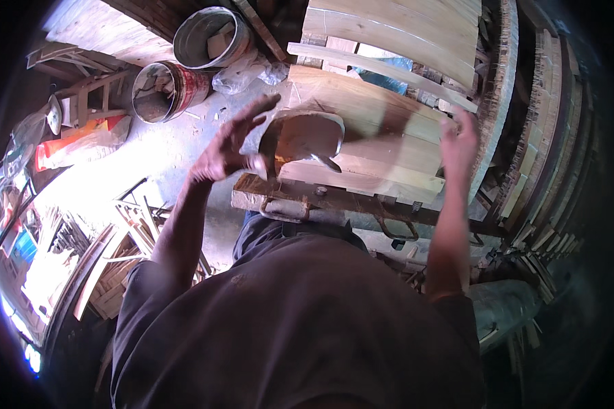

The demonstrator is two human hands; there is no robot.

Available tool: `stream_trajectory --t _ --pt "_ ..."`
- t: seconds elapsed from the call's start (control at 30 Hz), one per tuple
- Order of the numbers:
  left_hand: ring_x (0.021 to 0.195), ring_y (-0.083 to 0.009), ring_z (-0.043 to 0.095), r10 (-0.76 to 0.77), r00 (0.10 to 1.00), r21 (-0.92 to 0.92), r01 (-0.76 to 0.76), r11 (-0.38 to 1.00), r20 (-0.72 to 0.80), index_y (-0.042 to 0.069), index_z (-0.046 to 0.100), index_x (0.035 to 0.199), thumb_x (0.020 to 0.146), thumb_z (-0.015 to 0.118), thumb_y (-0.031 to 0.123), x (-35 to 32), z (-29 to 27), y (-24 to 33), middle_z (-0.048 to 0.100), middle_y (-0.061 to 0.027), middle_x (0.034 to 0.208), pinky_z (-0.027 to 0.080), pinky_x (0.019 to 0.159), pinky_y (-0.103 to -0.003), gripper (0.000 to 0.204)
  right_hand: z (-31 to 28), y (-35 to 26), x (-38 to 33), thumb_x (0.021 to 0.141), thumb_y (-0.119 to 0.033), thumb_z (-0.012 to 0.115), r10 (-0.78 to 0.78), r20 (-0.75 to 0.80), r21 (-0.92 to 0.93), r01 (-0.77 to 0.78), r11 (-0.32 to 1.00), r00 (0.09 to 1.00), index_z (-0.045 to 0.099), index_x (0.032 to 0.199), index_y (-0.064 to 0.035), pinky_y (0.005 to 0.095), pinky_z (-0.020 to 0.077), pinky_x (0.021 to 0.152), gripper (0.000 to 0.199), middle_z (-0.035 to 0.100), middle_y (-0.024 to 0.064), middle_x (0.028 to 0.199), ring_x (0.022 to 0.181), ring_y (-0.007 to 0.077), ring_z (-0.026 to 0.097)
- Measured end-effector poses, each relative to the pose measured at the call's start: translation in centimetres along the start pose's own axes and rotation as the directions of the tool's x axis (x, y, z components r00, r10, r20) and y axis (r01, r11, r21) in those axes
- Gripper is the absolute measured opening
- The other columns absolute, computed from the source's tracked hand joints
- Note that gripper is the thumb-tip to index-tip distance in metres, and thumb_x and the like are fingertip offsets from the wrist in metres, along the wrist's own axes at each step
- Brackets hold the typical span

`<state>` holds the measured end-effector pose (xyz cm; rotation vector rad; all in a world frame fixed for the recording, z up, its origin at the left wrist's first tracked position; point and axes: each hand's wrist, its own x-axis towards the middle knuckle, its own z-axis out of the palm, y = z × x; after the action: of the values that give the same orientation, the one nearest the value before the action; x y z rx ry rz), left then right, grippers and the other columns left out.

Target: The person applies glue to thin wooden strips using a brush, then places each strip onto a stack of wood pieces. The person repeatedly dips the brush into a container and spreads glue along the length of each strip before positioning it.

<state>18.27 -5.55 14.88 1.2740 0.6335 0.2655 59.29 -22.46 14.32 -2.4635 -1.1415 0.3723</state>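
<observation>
L hand (226, 146) nr tub (269, 142), grip wide. R hand (461, 141) nr boards (406, 129); grip blurred, can't tell. Bucket (186, 94) w/ red print (198, 84), unreadable.

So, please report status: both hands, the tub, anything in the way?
Left hand open beside tub. Right hand blurred near strip's right end, grip unclear. Nothing seen between left hand and tub.

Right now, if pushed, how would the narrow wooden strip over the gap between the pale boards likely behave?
The narrow wooden strip is probably light for its length, being slender, and fairly stiff, being wood; it may slide, since no fastening shows along it.
</observation>
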Motion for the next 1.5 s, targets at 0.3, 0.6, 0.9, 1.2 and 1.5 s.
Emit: stream_trajectory --t 0.3,0.6,0.9,1.2,1.5 --pt "0.132 -0.0258 0.040 -0.126 0.972 -0.151 0.097 0.984 -0.198 -0.002 0.036 0.147 0.080 0.072 0.059 -3.0 3.3 1.8 0.043 -0.0173 0.147 0.031 0.109 -0.042 0.097 6.9 -12.0 -14.7 0.080 -0.019 0.072 -0.342 0.492 0.098 0.339 0.936 0.801 0.056 0.124 -0.0115 0.0465 0.0525 0.071 0.047 0.064 0.0151 0.089 0.081 0.0348 0.066" --pt "0.134 -0.0322 0.044 0.190 0.918 0.288 -0.088 0.954 -0.349 0.003 0.029 0.150 0.068 0.085 0.010 -5.5 7.4 -1.5 0.041 -0.0198 0.146 0.038 0.111 -0.042 0.100 6.3 -12.0 -10.3 0.075 -0.010 0.071 -0.503 0.221 -0.148 0.539 0.829 0.835 0.068 0.103 -0.0123 0.0427 0.0524 0.064 0.028 0.061 0.0101 0.086 0.078 0.0306 0.064" --pt "0.124 -0.0342 0.052 0.256 0.919 0.528 -0.063 0.847 -0.301 0.002 0.042 0.137 0.062 0.089 0.014 -4.4 5.7 -1.8 0.051 -0.0186 0.134 0.043 0.104 -0.040 0.089 9.7 -13.1 -12.2 0.081 -0.007 0.071 -0.553 0.335 0.224 0.505 0.833 0.763 0.072 0.099 -0.0110 0.0420 0.0545 0.064 0.018 0.064 0.0107 0.082 0.075 0.0321 0.067" --pt "0.115 -0.0378 0.057 0.321 0.890 0.552 -0.098 0.828 -0.323 0.002 0.050 0.128 0.064 0.081 0.012 -4.2 5.8 -2.0 0.057 -0.0198 0.122 0.049 0.096 -0.041 0.072 11.1 -14.8 -10.3 0.076 -0.003 0.063 -0.684 0.298 0.104 0.690 0.717 0.666 0.072 0.096 -0.0103 0.0429 0.0547 0.068 0.023 0.060 0.0116 0.087 0.079 0.0315 0.065" --pt "0.112 -0.0330 0.062 0.295 0.931 0.589 -0.118 0.799 -0.215 0.002 0.052 0.130 0.062 0.088 0.015 -2.7 5.1 3.2 0.059 -0.0182 0.125 0.051 0.095 -0.039 0.077 6.4 -13.9 -6.1 0.088 -0.006 0.061 -0.315 0.429 0.218 0.242 0.946 0.846 0.071 0.101 -0.0058 0.0355 0.0531 0.069 0.016 0.070 0.0120 0.083 0.075 0.0263 0.068"
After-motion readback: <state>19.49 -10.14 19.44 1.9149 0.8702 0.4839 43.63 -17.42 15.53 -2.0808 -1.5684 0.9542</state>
